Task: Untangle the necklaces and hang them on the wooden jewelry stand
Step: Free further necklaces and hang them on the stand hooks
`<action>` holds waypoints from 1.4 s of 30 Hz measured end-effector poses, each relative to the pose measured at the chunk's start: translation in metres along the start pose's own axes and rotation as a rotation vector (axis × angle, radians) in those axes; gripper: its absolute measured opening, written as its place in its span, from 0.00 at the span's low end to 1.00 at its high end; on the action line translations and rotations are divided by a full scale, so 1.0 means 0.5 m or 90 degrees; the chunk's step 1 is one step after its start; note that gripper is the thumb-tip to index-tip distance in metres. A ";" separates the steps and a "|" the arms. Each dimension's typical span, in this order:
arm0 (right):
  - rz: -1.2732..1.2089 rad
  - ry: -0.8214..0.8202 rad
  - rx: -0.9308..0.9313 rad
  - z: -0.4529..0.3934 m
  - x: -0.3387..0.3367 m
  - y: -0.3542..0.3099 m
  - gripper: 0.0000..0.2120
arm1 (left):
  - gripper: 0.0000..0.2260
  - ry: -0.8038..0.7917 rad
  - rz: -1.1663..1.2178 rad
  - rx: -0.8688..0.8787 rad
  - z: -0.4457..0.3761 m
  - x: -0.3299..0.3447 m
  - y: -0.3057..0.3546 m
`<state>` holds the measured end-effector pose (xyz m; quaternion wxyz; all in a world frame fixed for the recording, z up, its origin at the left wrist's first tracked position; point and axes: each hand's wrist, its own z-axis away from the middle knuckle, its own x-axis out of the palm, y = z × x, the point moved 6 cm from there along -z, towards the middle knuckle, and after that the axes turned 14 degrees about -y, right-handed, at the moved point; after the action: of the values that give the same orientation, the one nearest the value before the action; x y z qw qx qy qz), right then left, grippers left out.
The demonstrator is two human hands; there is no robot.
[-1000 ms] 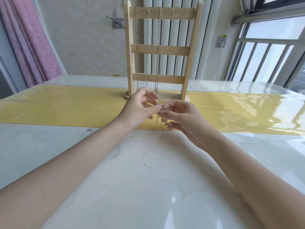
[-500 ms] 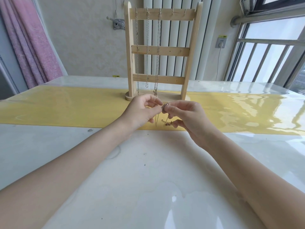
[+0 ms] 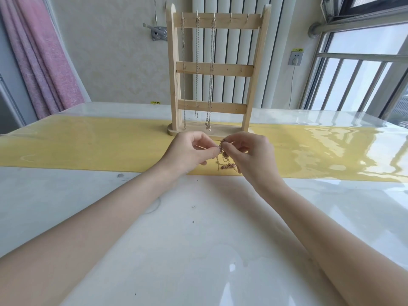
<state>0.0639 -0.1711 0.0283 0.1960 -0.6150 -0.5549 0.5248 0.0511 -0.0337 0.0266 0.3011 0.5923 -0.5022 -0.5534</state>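
Note:
A wooden jewelry stand [image 3: 254, 69] with three cross bars stands upright at the far middle of the table. Three silver necklaces [image 3: 197, 69] hang from hooks on the left half of its top bar; the right hooks are bare. Just in front of the stand's base, my left hand [image 3: 189, 152] and my right hand [image 3: 249, 155] meet above the yellow runner. Both pinch a tangled gold chain [image 3: 224, 161] at its top, and its loops dangle below my fingers down to the runner.
A yellow runner [image 3: 88, 149] crosses the glossy white table [image 3: 198, 239] from left to right. Behind the stand are a white radiator [image 3: 231, 51], a pink curtain [image 3: 44, 62] at left and a barred window [image 3: 353, 85] at right.
Both hands have risen slightly and drawn the chain up, so more of its gold loops hang free between them. The stand and hung necklaces have not moved.

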 end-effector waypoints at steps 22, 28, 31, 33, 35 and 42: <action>-0.233 -0.077 0.007 -0.001 0.014 0.005 0.08 | 0.07 -0.004 0.170 -0.088 0.005 0.003 -0.017; -0.244 -0.060 0.008 -0.002 0.005 0.003 0.09 | 0.05 0.005 0.139 -0.090 0.000 0.011 -0.019; -0.224 -0.061 0.007 -0.001 0.004 -0.002 0.10 | 0.04 0.017 0.094 -0.100 0.000 0.011 -0.021; -0.215 -0.054 0.008 0.000 0.002 -0.002 0.09 | 0.04 0.023 0.092 -0.115 0.003 0.008 -0.026; -0.217 -0.049 0.009 0.000 0.000 0.000 0.06 | 0.05 0.032 0.099 -0.126 0.006 0.003 -0.033; -0.195 0.011 0.029 -0.002 -0.014 0.011 0.06 | 0.05 0.013 0.177 -0.101 -0.001 0.008 -0.030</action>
<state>0.0686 -0.1786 0.0272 0.2923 -0.5229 -0.6285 0.4961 0.0551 -0.0326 0.0115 0.4257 0.4971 -0.5308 -0.5384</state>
